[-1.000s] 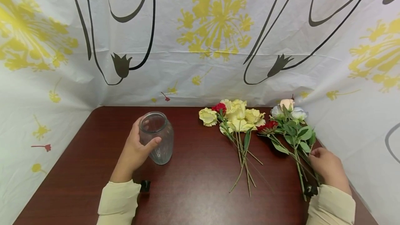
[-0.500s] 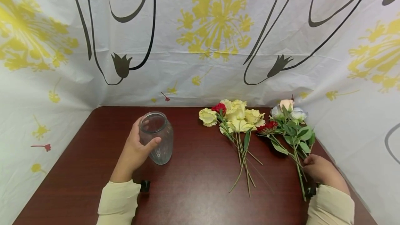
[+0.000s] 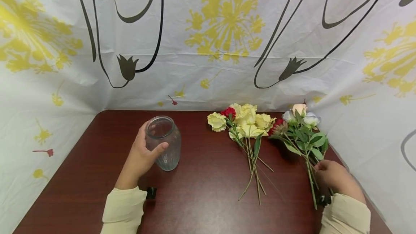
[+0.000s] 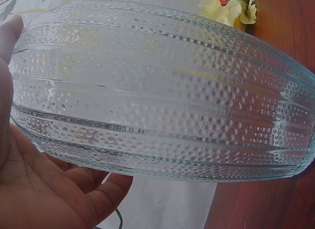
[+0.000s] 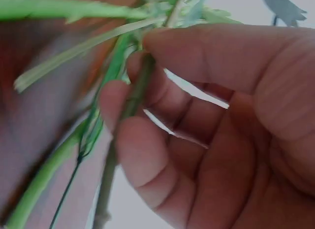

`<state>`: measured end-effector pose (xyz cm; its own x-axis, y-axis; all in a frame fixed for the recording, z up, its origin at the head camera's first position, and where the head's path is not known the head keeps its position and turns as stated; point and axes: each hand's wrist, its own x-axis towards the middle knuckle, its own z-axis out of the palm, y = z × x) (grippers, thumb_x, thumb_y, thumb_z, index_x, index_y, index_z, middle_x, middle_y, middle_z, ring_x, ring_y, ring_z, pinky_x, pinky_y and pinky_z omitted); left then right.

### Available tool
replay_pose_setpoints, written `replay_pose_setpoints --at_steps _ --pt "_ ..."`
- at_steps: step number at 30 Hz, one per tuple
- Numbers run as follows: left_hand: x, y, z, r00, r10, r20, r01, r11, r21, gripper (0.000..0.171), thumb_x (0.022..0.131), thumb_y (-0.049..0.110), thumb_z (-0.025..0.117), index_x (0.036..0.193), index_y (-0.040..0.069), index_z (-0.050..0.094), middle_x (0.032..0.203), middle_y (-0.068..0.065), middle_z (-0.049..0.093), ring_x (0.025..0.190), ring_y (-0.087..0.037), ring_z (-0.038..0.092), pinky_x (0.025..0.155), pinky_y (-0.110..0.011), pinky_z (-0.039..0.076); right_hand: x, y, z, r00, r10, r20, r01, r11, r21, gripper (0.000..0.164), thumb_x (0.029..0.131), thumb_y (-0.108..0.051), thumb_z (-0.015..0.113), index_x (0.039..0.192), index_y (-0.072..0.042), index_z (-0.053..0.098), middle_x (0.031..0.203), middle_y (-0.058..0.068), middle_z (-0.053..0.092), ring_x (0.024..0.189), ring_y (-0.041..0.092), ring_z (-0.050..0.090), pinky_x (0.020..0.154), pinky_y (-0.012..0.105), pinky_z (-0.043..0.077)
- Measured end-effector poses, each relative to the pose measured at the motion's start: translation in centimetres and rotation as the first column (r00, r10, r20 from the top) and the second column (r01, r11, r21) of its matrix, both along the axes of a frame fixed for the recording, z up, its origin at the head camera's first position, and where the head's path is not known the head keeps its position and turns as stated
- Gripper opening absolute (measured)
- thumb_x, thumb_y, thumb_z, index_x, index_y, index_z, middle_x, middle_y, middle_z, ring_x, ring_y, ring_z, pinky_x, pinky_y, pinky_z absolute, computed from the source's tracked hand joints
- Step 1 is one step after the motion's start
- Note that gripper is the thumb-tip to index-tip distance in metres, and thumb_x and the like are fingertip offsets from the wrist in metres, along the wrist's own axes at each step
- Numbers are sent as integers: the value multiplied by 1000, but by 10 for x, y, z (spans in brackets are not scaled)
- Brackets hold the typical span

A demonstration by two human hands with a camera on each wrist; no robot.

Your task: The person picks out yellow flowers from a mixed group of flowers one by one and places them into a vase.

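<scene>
My left hand (image 3: 139, 160) holds a clear glass vase (image 3: 170, 151) that stands upright on the table, thumb on the near side and fingers behind. In the left wrist view the vase (image 4: 172, 91) shows ribs and raised dots. At the table's right side my right hand (image 3: 338, 178) is at the lower stems of a flower bunch with green leaves (image 3: 302, 136). Its thumb and fingertips pinch a thin brown-green flower stem (image 5: 110, 170) in the right wrist view. A red flower (image 3: 274, 126), a peach rose (image 3: 299, 109) and pale bluish-white flowers (image 3: 311, 119) top that bunch.
Several yellow flowers (image 3: 245, 115) and a small red one (image 3: 229, 112) lie at the back centre, their stems (image 3: 253, 176) crossing toward the front. A patterned white cloth (image 3: 195, 71) hangs behind and beside the dark red-brown table (image 3: 201, 201).
The right hand has shifted slightly left along the stems. The red flower in the right bunch has turned, with more of its underside showing. The left hand and vase have stayed put.
</scene>
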<state>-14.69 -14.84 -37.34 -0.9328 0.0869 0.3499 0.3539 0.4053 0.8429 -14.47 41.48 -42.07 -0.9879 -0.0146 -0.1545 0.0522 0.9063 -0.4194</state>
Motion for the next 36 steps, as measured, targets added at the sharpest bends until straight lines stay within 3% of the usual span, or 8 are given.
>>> replay_pose_setpoints --at_steps 4,9,20,23,29,36 --pt "0 0 0 1000 6 2 -6 1000 -10 83 80 20 71 146 12 22 135 -21 41 110 -24 47 86 -56 45 0 1 6 989 -31 -147 37 999 36 16 91 -9 46 93 1 58 82 16 61 72 28 53 62 45 42" --pt "-1 1 0 1000 8 5 -8 1000 -12 83 80 21 71 146 12 22 136 -21 40 112 -29 46 88 -58 44 2 0 6 939 -186 -291 192 981 -8 23 93 -13 44 101 4 57 91 27 62 82 41 55 67 53 42" --pt "0 0 0 1000 19 20 -18 1000 -15 83 80 21 71 146 12 21 136 -21 40 108 -25 48 86 -56 46 0 -4 1 830 -393 -397 378 918 -118 29 94 -11 39 109 8 55 102 35 59 89 49 52 72 58 41" --pt "0 0 0 1000 16 24 -16 1000 -12 83 81 22 71 146 12 21 136 -20 40 108 -25 48 86 -57 46 -2 -4 -2 812 -414 -411 401 908 -122 28 93 -11 40 107 8 56 100 34 60 87 49 52 71 58 41" --pt "-1 1 -2 1000 12 20 -12 1000 -6 83 81 21 71 146 13 21 136 -21 40 108 -25 49 85 -57 47 -8 0 -11 856 -368 -364 372 926 -61 27 92 -9 39 104 9 55 94 34 61 83 49 52 70 56 40" --pt "-1 1 -1 1000 13 23 -13 1000 -11 83 81 22 71 146 13 21 136 -21 40 106 -25 49 84 -57 47 -15 6 -18 940 -282 -191 282 959 -32 41 93 -11 40 125 13 43 115 37 52 98 52 48 77 59 42"
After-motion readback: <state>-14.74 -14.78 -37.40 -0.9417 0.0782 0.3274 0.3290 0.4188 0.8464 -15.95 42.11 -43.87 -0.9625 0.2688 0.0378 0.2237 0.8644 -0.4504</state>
